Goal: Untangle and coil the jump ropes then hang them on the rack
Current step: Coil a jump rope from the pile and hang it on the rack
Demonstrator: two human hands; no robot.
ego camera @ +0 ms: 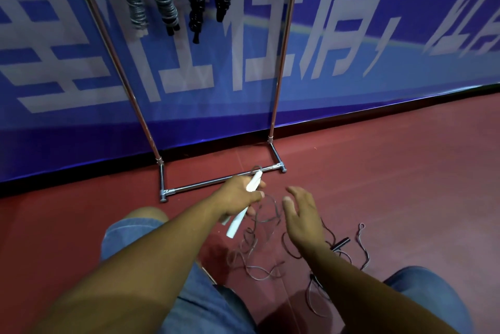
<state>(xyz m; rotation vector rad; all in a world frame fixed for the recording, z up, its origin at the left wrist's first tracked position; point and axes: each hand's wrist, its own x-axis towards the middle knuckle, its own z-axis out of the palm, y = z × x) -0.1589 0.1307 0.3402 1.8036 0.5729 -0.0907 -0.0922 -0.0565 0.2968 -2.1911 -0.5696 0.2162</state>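
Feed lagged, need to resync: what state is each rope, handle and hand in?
Left hand: shut on white handles.
Right hand: open, empty.
Brown rope: tangled on floor.
Black handle: lying on floor.
Hung ropes: four coiled on rack.

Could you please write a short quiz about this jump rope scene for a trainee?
1. True or false: the left hand holds the white handles.
2. How many coiled ropes hang on the rack?
3. The black handle lies: A) on the floor, B) in the right hand, C) on the rack.

Key: 1 true; 2 four; 3 A, the right hand is open and empty.
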